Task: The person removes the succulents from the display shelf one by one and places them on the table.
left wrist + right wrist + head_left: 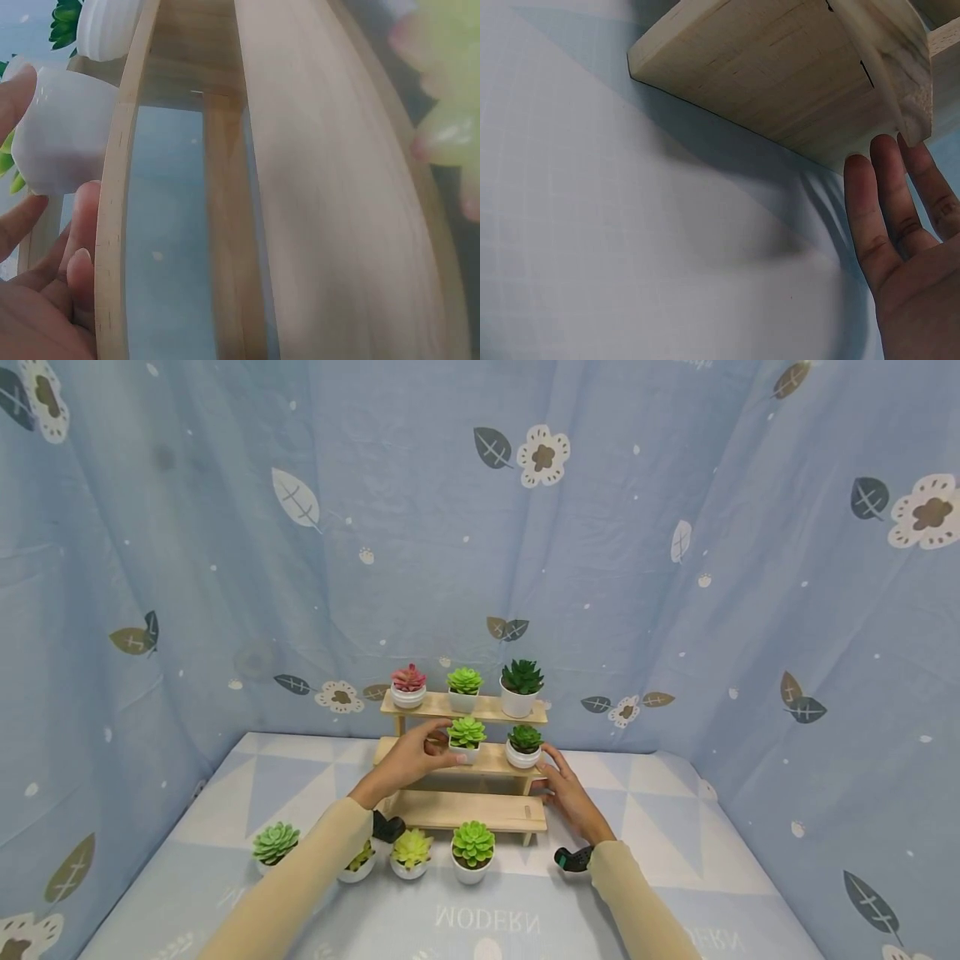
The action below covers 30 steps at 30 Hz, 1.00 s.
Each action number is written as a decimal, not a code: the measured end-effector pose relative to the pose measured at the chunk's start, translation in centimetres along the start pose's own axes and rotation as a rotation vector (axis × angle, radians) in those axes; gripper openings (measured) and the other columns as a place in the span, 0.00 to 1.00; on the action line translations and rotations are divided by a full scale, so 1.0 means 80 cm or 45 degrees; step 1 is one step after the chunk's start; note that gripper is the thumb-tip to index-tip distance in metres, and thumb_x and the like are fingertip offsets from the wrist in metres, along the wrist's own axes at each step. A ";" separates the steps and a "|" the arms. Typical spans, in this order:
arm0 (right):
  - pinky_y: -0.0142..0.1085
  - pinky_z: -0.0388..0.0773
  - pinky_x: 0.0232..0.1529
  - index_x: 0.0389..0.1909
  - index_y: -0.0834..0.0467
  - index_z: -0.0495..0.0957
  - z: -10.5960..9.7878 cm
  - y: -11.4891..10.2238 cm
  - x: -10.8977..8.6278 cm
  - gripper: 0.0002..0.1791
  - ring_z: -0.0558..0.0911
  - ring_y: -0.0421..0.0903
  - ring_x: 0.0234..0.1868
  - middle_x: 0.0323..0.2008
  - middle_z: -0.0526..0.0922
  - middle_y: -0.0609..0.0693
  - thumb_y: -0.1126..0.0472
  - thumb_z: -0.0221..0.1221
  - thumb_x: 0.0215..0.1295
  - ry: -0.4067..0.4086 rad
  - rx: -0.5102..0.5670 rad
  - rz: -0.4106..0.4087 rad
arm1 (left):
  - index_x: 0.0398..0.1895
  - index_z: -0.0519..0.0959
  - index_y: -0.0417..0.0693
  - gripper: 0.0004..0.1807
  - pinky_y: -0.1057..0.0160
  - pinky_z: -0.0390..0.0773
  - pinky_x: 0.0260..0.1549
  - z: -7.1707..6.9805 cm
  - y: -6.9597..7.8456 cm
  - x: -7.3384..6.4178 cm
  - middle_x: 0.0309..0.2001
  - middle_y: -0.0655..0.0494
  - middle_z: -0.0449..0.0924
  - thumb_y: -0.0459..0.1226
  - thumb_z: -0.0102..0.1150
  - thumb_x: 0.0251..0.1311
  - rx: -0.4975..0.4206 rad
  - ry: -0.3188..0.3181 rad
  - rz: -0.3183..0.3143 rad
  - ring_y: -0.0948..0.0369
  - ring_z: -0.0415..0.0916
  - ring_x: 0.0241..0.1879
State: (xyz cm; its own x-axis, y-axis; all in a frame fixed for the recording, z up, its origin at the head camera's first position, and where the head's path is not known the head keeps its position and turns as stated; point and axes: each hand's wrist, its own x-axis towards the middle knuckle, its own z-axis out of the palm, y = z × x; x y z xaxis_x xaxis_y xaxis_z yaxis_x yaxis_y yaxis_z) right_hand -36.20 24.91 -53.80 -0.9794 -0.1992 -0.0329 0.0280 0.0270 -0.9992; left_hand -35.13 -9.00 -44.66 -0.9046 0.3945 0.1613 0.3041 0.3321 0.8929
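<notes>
On the middle tier of a wooden stepped shelf [472, 808], my left hand [411, 755] pinches the white pot [64, 135] of a light green succulent [467, 732] between thumb and fingers. The pot stands on or just over the board; I cannot tell which. To its right sits a dark green succulent [524, 739] in a round ribbed white pot. My right hand [567, 793] is at the shelf's right end, close to that pot. In the right wrist view, several fairly straight fingers [889, 187] reach up to the shelf's wooden edge [915, 112].
The top tier bears a pink succulent [408, 685], a light green one [464, 688] and a dark green one [521, 687]. Before the shelf stand a bright green succulent [472, 852], a yellow-green one [411, 852], one partly behind the left sleeve [358, 864], and a grey-green one [274, 845].
</notes>
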 end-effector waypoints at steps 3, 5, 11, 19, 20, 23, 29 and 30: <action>0.43 0.75 0.46 0.77 0.36 0.57 0.000 0.001 0.001 0.32 0.80 0.55 0.53 0.65 0.72 0.57 0.41 0.54 0.78 0.000 0.000 -0.001 | 0.75 0.66 0.50 0.41 0.51 0.80 0.47 0.000 -0.001 0.001 0.59 0.44 0.76 0.48 0.73 0.63 -0.008 0.012 -0.011 0.54 0.79 0.50; 0.43 0.75 0.46 0.77 0.36 0.57 0.001 0.001 0.001 0.32 0.80 0.55 0.53 0.65 0.72 0.57 0.41 0.54 0.78 0.001 0.003 -0.001 | 0.74 0.67 0.51 0.38 0.50 0.80 0.47 0.000 -0.001 0.002 0.59 0.44 0.76 0.47 0.72 0.64 -0.011 0.020 -0.023 0.53 0.78 0.50; 0.42 0.74 0.44 0.78 0.37 0.56 0.001 0.000 0.000 0.33 0.80 0.54 0.51 0.63 0.73 0.57 0.42 0.55 0.77 0.013 0.007 0.004 | 0.71 0.69 0.51 0.35 0.51 0.80 0.47 0.000 -0.002 0.003 0.59 0.46 0.76 0.48 0.72 0.64 -0.024 0.027 -0.029 0.54 0.78 0.49; 0.42 0.73 0.44 0.79 0.38 0.56 0.001 0.000 -0.001 0.33 0.80 0.55 0.52 0.64 0.72 0.57 0.43 0.55 0.78 0.023 0.001 0.004 | 0.72 0.69 0.48 0.36 0.54 0.81 0.44 0.001 0.000 0.003 0.58 0.47 0.78 0.48 0.71 0.65 -0.024 0.025 0.004 0.55 0.79 0.47; 0.42 0.73 0.44 0.79 0.37 0.56 0.001 0.000 -0.001 0.33 0.80 0.55 0.51 0.64 0.72 0.57 0.43 0.54 0.78 0.022 -0.001 0.005 | 0.72 0.69 0.48 0.36 0.54 0.81 0.43 0.001 -0.001 0.003 0.57 0.47 0.78 0.48 0.71 0.65 -0.019 0.030 0.004 0.55 0.79 0.47; 0.42 0.73 0.44 0.78 0.36 0.56 0.002 0.000 -0.001 0.32 0.81 0.53 0.50 0.64 0.72 0.57 0.43 0.54 0.78 0.029 -0.001 0.005 | 0.70 0.70 0.48 0.35 0.54 0.80 0.42 0.002 -0.001 0.002 0.56 0.47 0.79 0.48 0.72 0.64 -0.004 0.053 0.009 0.55 0.79 0.45; 0.41 0.73 0.44 0.78 0.37 0.56 0.003 -0.001 -0.003 0.33 0.80 0.52 0.49 0.63 0.73 0.57 0.44 0.55 0.78 0.038 0.010 0.008 | 0.67 0.73 0.48 0.35 0.54 0.80 0.41 0.004 -0.003 0.001 0.53 0.48 0.80 0.50 0.74 0.61 0.033 0.111 0.024 0.56 0.79 0.43; 0.41 0.73 0.44 0.78 0.37 0.56 0.003 -0.002 -0.003 0.33 0.80 0.52 0.49 0.63 0.73 0.56 0.44 0.55 0.77 0.037 0.010 0.006 | 0.67 0.73 0.48 0.35 0.54 0.80 0.41 0.005 -0.002 0.000 0.53 0.48 0.80 0.50 0.74 0.61 0.041 0.118 0.029 0.56 0.78 0.42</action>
State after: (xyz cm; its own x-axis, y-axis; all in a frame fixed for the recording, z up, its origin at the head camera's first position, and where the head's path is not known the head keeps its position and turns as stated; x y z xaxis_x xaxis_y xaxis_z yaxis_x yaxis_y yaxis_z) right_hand -35.93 24.74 -53.66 -0.9846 -0.1707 -0.0374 0.0345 0.0202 -0.9992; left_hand -35.10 -8.72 -44.99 -0.9208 0.3216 0.2209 0.3327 0.3517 0.8750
